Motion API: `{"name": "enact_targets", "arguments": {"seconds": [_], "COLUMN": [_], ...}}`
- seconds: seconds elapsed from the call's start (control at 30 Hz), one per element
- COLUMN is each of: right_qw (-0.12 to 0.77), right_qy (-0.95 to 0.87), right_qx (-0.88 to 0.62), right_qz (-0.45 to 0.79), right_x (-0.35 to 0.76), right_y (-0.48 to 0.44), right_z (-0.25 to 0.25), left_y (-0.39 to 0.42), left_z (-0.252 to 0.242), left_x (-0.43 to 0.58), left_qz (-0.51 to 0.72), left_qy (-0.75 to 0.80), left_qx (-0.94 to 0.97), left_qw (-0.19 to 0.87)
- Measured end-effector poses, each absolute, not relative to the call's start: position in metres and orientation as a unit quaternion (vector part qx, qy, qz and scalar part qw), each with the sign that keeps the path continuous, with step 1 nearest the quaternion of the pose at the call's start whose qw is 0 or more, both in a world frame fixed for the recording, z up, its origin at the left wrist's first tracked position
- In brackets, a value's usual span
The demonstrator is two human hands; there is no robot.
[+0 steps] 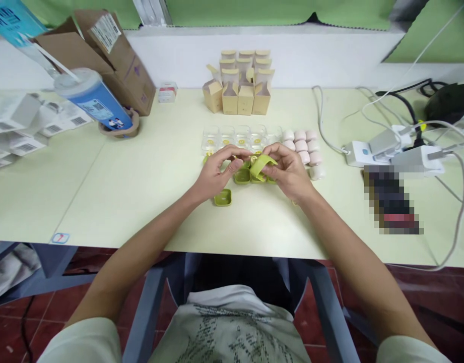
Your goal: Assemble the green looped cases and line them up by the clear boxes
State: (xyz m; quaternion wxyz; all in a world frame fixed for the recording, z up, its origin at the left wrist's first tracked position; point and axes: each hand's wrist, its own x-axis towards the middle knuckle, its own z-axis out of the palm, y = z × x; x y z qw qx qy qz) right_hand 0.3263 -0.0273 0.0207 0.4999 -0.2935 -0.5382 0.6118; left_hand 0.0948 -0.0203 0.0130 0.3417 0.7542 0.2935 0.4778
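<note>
My right hand [291, 171] pinches a curved green plastic piece [261, 165], held tilted above the table. A small pale yellow part [253, 159] shows at its left side. Close by on the left, my left hand [219, 174] has its fingers stretched out and its thumb apart, with nothing plainly held. Beneath the hands lie several square green cups [242, 176] in a group, partly hidden by the fingers. One separate green cup [223, 197] sits nearer to me, its hollow side up.
Clear plastic cases [242, 136] stand in a row behind my hands. Pinkish-white rounded pieces [301, 146] are grouped on the right. Open small cartons [246, 98] stand against the wall. A power strip [368, 153] with cables lies right; a blue cup [99, 103] stands left.
</note>
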Motion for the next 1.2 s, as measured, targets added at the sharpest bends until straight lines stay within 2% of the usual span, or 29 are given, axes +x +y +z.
{"name": "enact_targets", "arguments": {"seconds": [0.33,0.87,1.0,1.2], "right_qw": [0.475,0.478,0.495,0.485], "right_qy": [-0.598,-0.609,-0.656,-0.76], "right_qx": [-0.309,-0.249,-0.27,-0.323], "right_qz": [0.567,0.582,0.502,0.288], "right_x": [0.32,0.322,0.32,0.308], "right_y": [-0.028,-0.036,-0.04,-0.034], "right_z": [0.011,0.009,0.012,0.024], "left_y": [-0.025,-0.023,-0.006,0.005], "left_z": [0.017,0.029,0.038,0.05], "left_x": [0.101,0.09,0.073,0.066], "left_qz": [0.438,0.498,0.502,0.438], "left_qy": [0.311,0.288,0.286,0.259], "left_qx": [0.748,0.764,0.784,0.847], "left_qw": [0.389,0.293,0.227,0.152]}}
